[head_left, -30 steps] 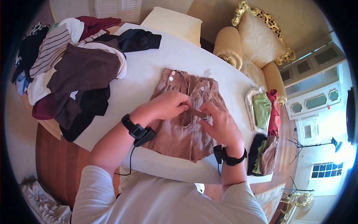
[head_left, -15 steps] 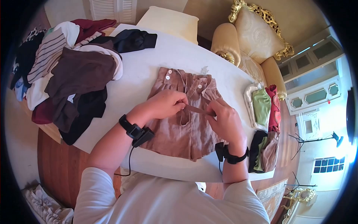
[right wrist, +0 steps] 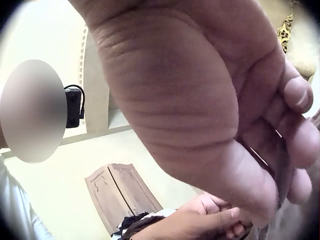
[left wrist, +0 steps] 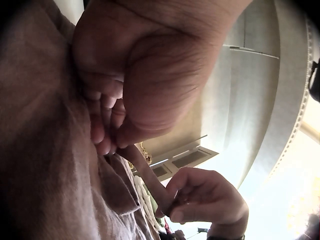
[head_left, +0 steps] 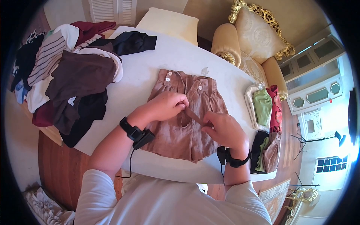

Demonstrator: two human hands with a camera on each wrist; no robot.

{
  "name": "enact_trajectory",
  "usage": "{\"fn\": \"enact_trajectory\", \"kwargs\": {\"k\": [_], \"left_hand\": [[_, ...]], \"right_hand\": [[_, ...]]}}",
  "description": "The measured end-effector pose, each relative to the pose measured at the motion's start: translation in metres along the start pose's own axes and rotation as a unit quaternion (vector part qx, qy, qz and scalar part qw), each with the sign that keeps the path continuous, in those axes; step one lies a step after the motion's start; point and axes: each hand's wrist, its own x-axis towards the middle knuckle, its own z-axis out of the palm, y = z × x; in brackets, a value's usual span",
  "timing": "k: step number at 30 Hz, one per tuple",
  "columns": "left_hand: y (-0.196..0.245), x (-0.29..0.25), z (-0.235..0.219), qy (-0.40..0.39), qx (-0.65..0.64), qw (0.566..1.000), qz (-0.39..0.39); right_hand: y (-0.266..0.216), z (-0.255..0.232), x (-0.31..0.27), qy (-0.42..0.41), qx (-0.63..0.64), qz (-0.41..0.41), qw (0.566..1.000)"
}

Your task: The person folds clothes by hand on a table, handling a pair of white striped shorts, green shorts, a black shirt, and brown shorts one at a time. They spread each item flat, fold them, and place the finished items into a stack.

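Brown shorts [head_left: 172,140] lie flat on the white table, waistband away from me, with white buttons along the top. A narrow strip of the same brown fabric, a tie belt [head_left: 194,117], stretches between my two hands above the front of the shorts. My left hand [head_left: 167,105] pinches its left end between thumb and curled fingers, close over the cloth. Farther right and slightly lower, my right hand [head_left: 227,129] pinches the other end. In the left wrist view the belt [left wrist: 150,177] slopes down to the right hand [left wrist: 207,197]. Part of the shorts is hidden under my hands.
A heap of mixed clothes [head_left: 82,71] fills the table's left end, with a black garment [head_left: 135,42] beside it. Folded clothes, green [head_left: 262,108] and red [head_left: 275,108] among them, lie along the right edge. A gilded armchair [head_left: 258,41] stands beyond the table.
My right hand first drew away to the right, lengthening the strip between the hands, then came slightly back and lower. The left hand kept its pinch. The shorts stayed in place.
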Motion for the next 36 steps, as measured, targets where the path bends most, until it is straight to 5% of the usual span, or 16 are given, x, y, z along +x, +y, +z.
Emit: {"fn": "enact_trajectory", "kwargs": {"k": [11, 17, 23, 33, 36], "left_hand": [[0.000, 0.000, 0.001, -0.003, 0.002, 1.000, -0.007], [0.001, -0.001, -0.001, -0.013, 0.010, 1.000, -0.013], [-0.001, 0.000, 0.001, -0.011, 0.009, 1.000, -0.010], [-0.003, 0.000, -0.001, -0.018, -0.015, 0.999, -0.031], [-0.005, 0.002, -0.001, -0.018, -0.111, 0.991, -0.076]], "right_hand": [[-0.008, -0.006, -0.005, 0.055, 0.030, 0.000, 0.998], [0.005, -0.009, -0.002, 0.194, -0.041, 0.058, 0.978], [-0.005, -0.023, -0.006, 0.165, 0.042, 0.092, 0.981], [0.021, -0.011, -0.003, 0.069, -0.044, 0.053, 0.995], [0.033, -0.004, 0.000, 0.048, -0.022, 0.050, 0.997]]}}
